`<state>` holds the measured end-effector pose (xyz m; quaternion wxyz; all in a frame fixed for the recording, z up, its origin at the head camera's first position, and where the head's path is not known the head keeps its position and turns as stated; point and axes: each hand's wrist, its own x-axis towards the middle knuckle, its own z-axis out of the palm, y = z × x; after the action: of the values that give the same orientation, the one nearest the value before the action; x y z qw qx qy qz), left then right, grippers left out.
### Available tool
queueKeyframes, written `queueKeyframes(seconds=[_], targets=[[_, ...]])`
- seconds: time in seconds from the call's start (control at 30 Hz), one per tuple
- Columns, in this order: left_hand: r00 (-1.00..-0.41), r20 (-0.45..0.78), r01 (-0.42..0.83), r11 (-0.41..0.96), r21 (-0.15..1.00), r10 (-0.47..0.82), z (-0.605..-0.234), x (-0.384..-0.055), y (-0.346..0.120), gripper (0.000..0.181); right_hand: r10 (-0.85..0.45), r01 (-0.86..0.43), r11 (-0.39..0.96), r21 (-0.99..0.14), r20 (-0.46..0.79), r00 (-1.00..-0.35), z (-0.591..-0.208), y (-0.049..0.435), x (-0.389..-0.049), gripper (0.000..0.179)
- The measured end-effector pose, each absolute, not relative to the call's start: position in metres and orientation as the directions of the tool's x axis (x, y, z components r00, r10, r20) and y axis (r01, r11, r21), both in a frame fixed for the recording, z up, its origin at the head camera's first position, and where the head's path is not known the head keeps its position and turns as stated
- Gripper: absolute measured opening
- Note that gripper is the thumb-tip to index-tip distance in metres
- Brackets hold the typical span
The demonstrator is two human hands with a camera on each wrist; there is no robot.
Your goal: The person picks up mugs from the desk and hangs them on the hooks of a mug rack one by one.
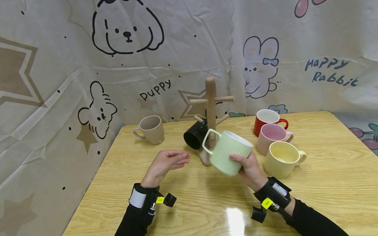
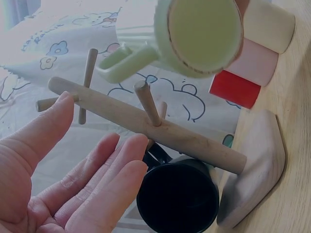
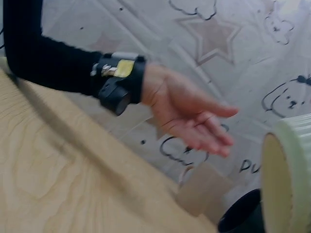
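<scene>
My right hand (image 1: 250, 168) grips a pale green ribbed mug (image 1: 228, 152) by its body, tilted, above the table in front of a wooden mug tree (image 1: 211, 108). The green mug's handle points left, towards the tree. A black mug (image 1: 195, 135) hangs from a lower peg on the tree's left side; in the left wrist view the black mug (image 2: 177, 199) shows its dark opening. My left hand (image 1: 166, 164) hovers left of the tree, fingers nearly straight and holding nothing. In the right wrist view the left hand (image 3: 187, 111) is apart from both mugs.
A greyish-beige mug (image 1: 153, 130) stands at the back left of the wooden table (image 1: 124, 209). On the right, a red mug (image 1: 260, 123), a pink mug (image 1: 267, 139) and a yellow mug (image 1: 279, 160) stand in a row, handles to the right. A printed curtain (image 1: 177, 39) hangs behind.
</scene>
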<state>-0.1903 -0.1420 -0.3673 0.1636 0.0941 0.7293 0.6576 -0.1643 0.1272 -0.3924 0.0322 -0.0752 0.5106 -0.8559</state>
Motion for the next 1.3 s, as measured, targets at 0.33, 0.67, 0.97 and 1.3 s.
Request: queueKeyframes(seconds=[0.33,0.67,0.97,1.3], targets=[[-0.929,-0.132,-0.091,0.132,0.987,0.345,-0.370,-0.191,-0.143,0.040,-0.039,-0.029,-0.500,-0.865,0.056,-0.998,-0.410,0.117,-0.169,0.035],[-0.930,-0.133,-0.090,0.139,0.986,0.343,-0.370,-0.190,-0.143,0.041,-0.033,-0.024,-0.502,-0.865,0.047,-0.998,-0.414,0.116,-0.173,0.039],[-0.928,-0.135,-0.095,0.130,0.987,0.348,-0.369,-0.190,-0.143,0.041,-0.043,-0.026,-0.494,-0.869,0.054,-0.998,-0.417,0.116,-0.174,0.040],[-0.926,-0.133,-0.094,0.126,0.988,0.354,-0.369,-0.190,-0.144,0.041,-0.033,-0.042,-0.500,-0.865,0.068,-0.997,-0.423,0.114,-0.177,0.037]])
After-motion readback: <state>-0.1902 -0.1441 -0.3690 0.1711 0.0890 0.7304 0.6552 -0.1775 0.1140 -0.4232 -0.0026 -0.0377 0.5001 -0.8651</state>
